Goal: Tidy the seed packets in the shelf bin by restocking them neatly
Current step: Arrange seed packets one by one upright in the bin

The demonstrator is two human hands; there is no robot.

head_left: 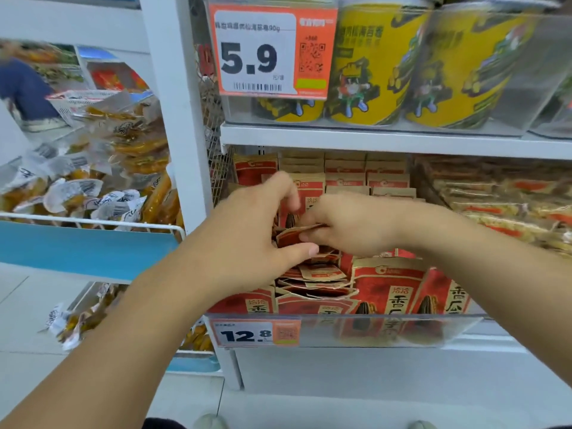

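Seed packets (322, 274) in clear shelf bin (402, 331), both hands over the middle rows.

Front packets stand upright, faces outward; middle ones lean flat, long axes running left-right. Left hand (247, 239) curls loosely, thumb touching a packet edge; its grip is unclear. Right hand (349, 224) pinches one tilted packet (291, 235), mostly hidden by fingers and blurred. Rear rows stand close under the upper shelf (371, 140), with little headroom.

White shelf (371, 366) carries clear bin (464, 328) of seed packets (388, 292).
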